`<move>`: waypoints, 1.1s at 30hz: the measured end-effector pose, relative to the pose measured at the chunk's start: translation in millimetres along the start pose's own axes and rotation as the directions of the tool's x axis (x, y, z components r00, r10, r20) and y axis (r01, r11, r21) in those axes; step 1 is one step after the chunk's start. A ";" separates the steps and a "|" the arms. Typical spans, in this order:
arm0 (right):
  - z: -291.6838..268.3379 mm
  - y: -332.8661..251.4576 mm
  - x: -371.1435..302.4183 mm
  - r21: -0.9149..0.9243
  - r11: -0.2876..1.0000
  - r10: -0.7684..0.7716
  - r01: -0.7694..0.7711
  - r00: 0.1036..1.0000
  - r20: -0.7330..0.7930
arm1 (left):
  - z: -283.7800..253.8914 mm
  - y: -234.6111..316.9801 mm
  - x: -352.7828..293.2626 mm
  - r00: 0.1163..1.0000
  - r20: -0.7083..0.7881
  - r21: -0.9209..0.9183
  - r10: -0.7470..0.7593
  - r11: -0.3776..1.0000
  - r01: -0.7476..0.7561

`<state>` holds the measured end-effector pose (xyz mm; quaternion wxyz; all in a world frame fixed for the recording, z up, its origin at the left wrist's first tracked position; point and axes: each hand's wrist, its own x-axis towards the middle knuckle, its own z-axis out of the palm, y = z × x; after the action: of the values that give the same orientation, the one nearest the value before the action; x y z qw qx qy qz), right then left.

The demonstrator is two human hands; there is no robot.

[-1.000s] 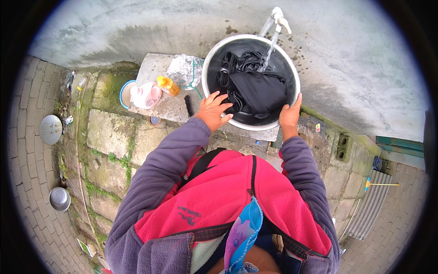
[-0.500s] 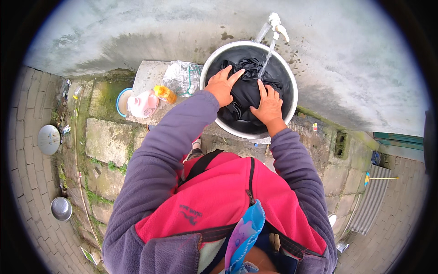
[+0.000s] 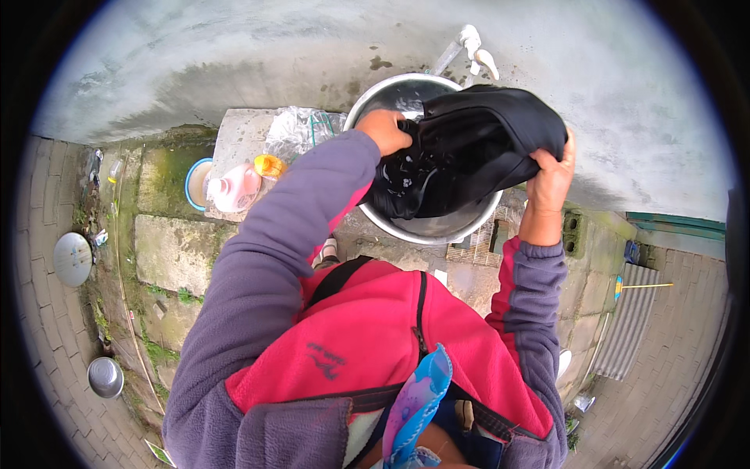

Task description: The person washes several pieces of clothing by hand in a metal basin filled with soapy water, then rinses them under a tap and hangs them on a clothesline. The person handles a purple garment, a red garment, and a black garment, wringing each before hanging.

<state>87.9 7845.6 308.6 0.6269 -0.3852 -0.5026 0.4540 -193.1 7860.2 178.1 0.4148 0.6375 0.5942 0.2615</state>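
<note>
A wet black garment (image 3: 469,148) is stretched over a round metal basin (image 3: 391,223), part of it raised past the basin's right rim. My right hand (image 3: 553,176) grips the raised edge of the cloth, thumb on top. At the left rim, my left hand (image 3: 384,131) is closed on another part of the garment. Behind the cloth, a white tap (image 3: 476,53) sticks out of the wall; its spout end and stream are mostly covered by the fabric. What kind of garment this is, I cannot make out.
Left of the basin, a stone slab (image 3: 234,133) bears a clear plastic bag (image 3: 301,131), a pink bottle (image 3: 234,187) and a yellow-orange item (image 3: 269,166). A blue-rimmed bowl (image 3: 197,184) stands beside it. The grey wall (image 3: 312,55) rises close behind.
Both hands have gone from lying spread on the black cloth to gripping it. My right hand has moved right and up, lifting and spreading the garment over the basin's rim.
</note>
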 end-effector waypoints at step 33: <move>50.9 29.2 23.7 -0.749 0.573 -0.137 0.333 0.940 0.314 | -15.8 -22.5 33.1 0.992 0.112 -0.059 0.064 0.997 -0.058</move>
<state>34.7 7878.1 297.8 0.3857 -0.4986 -0.7642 0.1361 -213.1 7894.7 162.1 0.4574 0.6574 0.5423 0.2540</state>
